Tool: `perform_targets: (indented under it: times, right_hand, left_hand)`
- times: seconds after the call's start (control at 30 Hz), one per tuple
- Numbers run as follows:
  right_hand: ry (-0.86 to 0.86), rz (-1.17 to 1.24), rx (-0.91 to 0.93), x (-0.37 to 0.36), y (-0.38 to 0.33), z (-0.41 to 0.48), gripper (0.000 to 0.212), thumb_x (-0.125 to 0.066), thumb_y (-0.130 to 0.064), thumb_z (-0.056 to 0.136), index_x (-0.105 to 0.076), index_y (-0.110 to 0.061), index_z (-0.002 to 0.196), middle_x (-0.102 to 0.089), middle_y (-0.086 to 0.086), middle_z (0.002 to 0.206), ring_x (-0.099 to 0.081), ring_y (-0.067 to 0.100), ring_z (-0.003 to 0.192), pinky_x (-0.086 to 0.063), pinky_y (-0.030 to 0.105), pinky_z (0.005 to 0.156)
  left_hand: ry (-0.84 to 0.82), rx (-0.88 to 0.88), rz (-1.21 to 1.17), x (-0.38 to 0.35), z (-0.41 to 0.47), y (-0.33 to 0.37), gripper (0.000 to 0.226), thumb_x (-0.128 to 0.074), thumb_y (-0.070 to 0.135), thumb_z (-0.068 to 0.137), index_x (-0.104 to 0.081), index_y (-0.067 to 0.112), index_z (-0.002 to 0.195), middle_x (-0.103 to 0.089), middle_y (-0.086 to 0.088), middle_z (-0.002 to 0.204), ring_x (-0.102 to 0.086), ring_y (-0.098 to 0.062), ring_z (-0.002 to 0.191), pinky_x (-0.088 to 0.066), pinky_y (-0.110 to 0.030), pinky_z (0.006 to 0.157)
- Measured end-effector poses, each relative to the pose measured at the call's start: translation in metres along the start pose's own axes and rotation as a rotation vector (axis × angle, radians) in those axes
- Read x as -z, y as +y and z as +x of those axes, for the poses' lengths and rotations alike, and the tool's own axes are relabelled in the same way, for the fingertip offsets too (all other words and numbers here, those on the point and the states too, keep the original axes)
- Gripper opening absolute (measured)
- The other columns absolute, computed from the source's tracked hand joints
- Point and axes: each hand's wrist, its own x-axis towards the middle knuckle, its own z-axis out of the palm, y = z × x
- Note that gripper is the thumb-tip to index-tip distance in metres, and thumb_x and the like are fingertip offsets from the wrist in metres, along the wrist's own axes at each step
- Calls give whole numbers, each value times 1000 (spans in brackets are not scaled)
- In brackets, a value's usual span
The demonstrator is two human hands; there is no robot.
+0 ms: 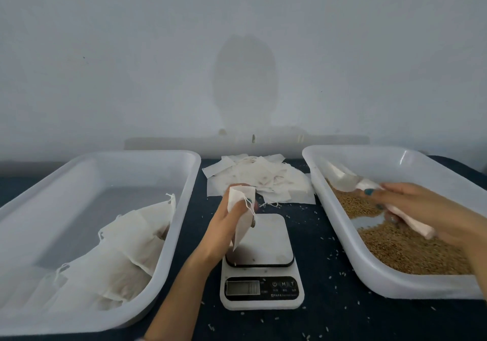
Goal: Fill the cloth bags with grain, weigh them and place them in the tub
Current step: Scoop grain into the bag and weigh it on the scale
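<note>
My left hand [226,224] grips an empty white cloth bag [241,218] with a drawstring, held above the white kitchen scale [261,261]. My right hand [411,206] holds a white plastic scoop [345,180] over the brown grain [400,246] in the right tub [350,259]. The left tub [168,224] holds several filled cloth bags [118,256] in its near part. A pile of empty cloth bags [261,180] lies at the back between the tubs.
Loose grains [334,259] are scattered on the dark tabletop around the scale. A pale wall stands close behind the table. The scale's display [243,287] shows no readable figure.
</note>
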Motion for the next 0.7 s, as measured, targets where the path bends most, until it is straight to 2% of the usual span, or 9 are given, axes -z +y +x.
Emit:
perform_targets:
  times: [0.03, 0.13, 0.23, 0.3, 0.37, 0.47, 0.53, 0.6, 0.7]
  right_hand:
    - [30, -78, -54, -1, 7, 6, 16, -56, -28, 97, -62, -14, 102, -64, 3, 63, -55, 13, 49, -44, 24, 44]
    - [-5, -412, -159, -2, 21, 21, 29, -44, -23, 104, -57, -4, 87, -55, 5, 66, -50, 19, 57, -44, 30, 59]
    - [-61, -640, -235, -10, 21, 27, 28, -39, -25, 106, -55, -13, 86, -54, 1, 75, -52, 14, 67, -42, 25, 62]
    - [-125, -777, -260, -16, 18, 29, 29, -36, -29, 107, -45, -21, 80, -48, -6, 78, -52, 11, 74, -42, 22, 67]
    - [-139, -877, -259, -21, 15, 28, 33, -37, -35, 106, -41, -22, 77, -43, -9, 76, -49, 8, 73, -41, 20, 66]
    - [105, -912, -16, -32, 5, 20, 27, -46, -31, 103, -52, -16, 81, -51, -7, 75, -51, 10, 69, -39, 21, 58]
    - [328, -748, 290, -54, -13, 8, 9, -54, -26, 99, -62, -22, 98, -63, -8, 93, -60, 10, 82, -44, 20, 68]
    - [274, -567, 516, -90, -36, -5, 20, -62, -34, 93, -61, -32, 113, -62, -17, 110, -60, 2, 97, -48, 19, 82]
    - [31, -453, 540, -150, -56, -19, 51, -61, -62, 81, -50, -36, 123, -57, -22, 115, -56, -3, 104, -51, 25, 88]
  left_hand:
    - [28, 38, -24, 1, 1, -1, 40, -49, 54, 76, -54, 36, 111, -67, 4, 96, -65, -4, 74, -49, -19, 65]
    - [94, 86, -23, 2, 2, -2, 42, -47, 60, 71, -55, 42, 109, -65, 13, 104, -64, -5, 94, -47, -20, 72]
    - [123, 76, 9, 2, 2, 1, 44, -48, 69, 61, -57, 52, 100, -64, 21, 101, -61, 0, 96, -43, -16, 70]
    - [132, 96, 7, 3, 3, 1, 35, -45, 68, 64, -55, 54, 95, -58, 21, 103, -56, -1, 97, -42, -20, 70]
    - [131, 112, 9, 3, 4, 1, 30, -40, 65, 69, -51, 52, 94, -53, 21, 101, -53, 0, 94, -41, -20, 70]
    - [154, 64, 107, 0, 7, -2, 41, -33, 68, 78, -46, 34, 96, -47, 12, 88, -45, -6, 75, -39, -22, 66]
    - [157, 44, 147, -4, 9, -4, 41, -28, 61, 96, -42, 23, 103, -44, 10, 85, -40, -9, 73, -38, -22, 62]
    - [157, 10, 179, -8, 9, -7, 37, -24, 49, 104, -42, 17, 109, -47, 5, 88, -44, -14, 78, -42, -19, 63]
    - [136, -15, 134, -9, 6, -6, 54, -23, 61, 98, -54, 18, 106, -60, 0, 88, -57, -12, 79, -48, -18, 62]
